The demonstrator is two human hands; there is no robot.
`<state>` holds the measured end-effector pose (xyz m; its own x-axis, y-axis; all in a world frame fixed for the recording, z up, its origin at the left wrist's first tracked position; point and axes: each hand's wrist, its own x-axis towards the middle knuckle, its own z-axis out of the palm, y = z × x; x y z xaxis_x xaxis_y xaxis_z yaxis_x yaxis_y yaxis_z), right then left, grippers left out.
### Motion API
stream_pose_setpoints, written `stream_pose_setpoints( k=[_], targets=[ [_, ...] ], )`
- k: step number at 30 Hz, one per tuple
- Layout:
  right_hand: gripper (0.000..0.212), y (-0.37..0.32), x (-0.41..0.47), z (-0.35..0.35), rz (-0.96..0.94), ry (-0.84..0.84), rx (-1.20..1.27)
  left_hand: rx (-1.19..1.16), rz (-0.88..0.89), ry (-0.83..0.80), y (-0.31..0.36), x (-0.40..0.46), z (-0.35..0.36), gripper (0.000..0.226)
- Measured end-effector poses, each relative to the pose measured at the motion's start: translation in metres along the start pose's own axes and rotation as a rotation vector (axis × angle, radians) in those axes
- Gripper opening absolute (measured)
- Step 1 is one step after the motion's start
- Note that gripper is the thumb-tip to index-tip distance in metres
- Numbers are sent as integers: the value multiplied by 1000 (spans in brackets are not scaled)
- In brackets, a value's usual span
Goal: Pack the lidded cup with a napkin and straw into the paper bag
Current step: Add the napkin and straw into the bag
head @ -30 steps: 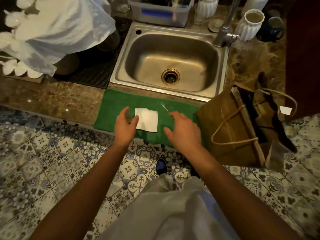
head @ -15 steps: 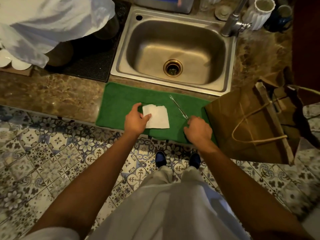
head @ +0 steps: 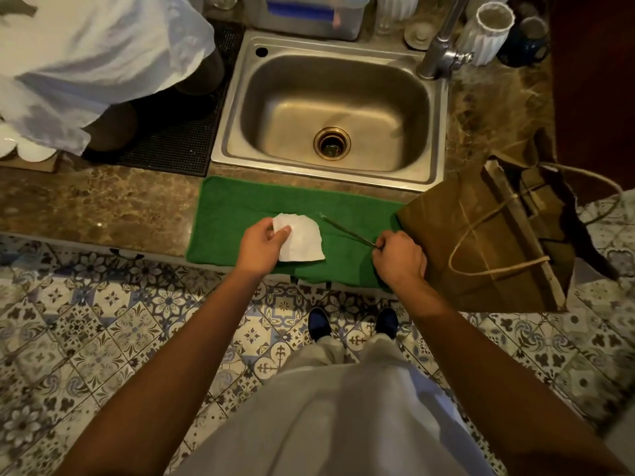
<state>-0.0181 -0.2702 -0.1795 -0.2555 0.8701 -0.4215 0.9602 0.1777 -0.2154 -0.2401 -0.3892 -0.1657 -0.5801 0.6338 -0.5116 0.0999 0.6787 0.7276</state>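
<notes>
I have my left hand [head: 263, 247] pinching the near left corner of the napkin [head: 302, 240], thumb on top and fingers curled under its edge, so the paper is lifting a little off the green towel [head: 240, 214] that lies along the counter edge in front of the sink [head: 330, 108]. My right hand [head: 398, 257] is curled into a loose fist around the near end of the straw [head: 347, 230], a thin clear one that runs away from my knuckles at a slant across the towel, its far end just beside the napkin's top right corner. The paper bag [head: 481, 242] stands immediately right of that hand, mouth open, rope handles flopped over its side; a dark shape sits inside it, but I cannot tell whether that is the lidded cup. I judge this to be the pick-up step for the two small items, with nothing of them in the bag yet. Next I need to lift both clear of the towel and carry them right, over the bag's rim, keeping the straw from catching on the handles and the flimsy napkin from crumpling or slipping.
</notes>
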Motion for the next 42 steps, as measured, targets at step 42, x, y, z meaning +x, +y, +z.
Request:
stream_pose_setpoints(
  k=[42],
  targets=[
    [23, 180, -115, -274, -574, 377, 828, -475, 425, 90, 215, -146, 95, 63]
  ],
)
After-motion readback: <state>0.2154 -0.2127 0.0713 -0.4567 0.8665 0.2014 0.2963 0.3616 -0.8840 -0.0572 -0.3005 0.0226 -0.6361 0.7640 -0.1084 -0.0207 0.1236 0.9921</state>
